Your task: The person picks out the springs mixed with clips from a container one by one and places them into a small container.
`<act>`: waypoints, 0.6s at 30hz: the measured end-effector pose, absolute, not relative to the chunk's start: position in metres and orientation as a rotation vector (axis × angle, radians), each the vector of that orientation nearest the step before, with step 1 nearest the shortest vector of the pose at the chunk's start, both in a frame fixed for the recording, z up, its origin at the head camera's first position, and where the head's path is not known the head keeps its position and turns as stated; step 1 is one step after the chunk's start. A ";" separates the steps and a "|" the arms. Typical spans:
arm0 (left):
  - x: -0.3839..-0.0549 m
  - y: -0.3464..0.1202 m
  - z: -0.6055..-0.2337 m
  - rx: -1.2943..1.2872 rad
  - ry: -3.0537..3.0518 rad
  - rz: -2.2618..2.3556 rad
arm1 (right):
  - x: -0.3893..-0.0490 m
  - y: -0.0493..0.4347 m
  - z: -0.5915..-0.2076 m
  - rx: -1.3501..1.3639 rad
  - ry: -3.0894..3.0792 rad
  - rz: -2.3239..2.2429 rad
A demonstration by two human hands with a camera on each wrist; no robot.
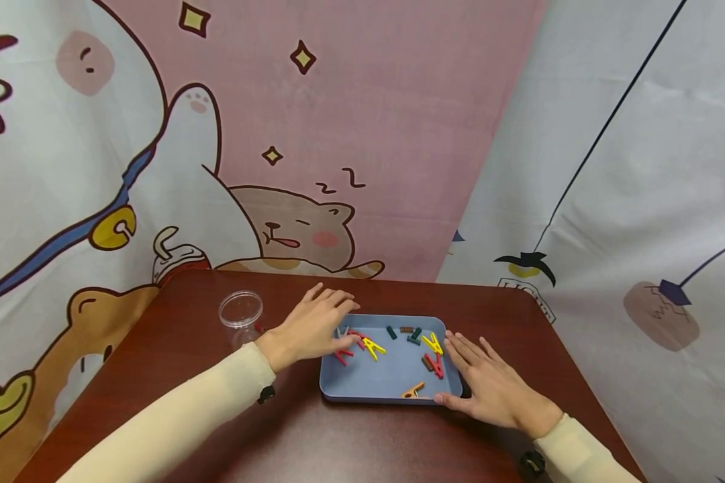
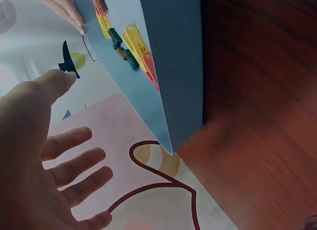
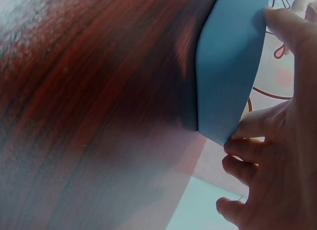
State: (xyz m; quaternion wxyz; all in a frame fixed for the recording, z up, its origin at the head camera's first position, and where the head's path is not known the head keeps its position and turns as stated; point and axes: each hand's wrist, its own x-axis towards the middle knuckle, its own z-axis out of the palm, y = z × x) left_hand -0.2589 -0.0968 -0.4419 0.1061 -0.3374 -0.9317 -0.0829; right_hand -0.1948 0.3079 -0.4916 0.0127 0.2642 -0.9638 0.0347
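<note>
Plainly empty, the left hand (image 1: 311, 325) hung with spread fingers over the left end of the tray (image 1: 368, 382); the right hand (image 1: 495, 386) lay outstretched along its right side, thumb and fingertips touching the rim. Inside lay clips (image 1: 433, 343), some at each end, and springs (image 1: 407, 329) towards the right. Beyond, the jar (image 1: 240, 315) stood on the worktop (image 1: 314, 443) near the left hand. A hard shove on the rim could have set the springs rolling; a careless leftward sweep might have toppled the jar.
</note>
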 end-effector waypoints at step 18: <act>-0.271 -0.057 -0.446 -1.192 -2.707 -0.026 | -0.195 0.307 -0.491 0.817 -3.008 0.112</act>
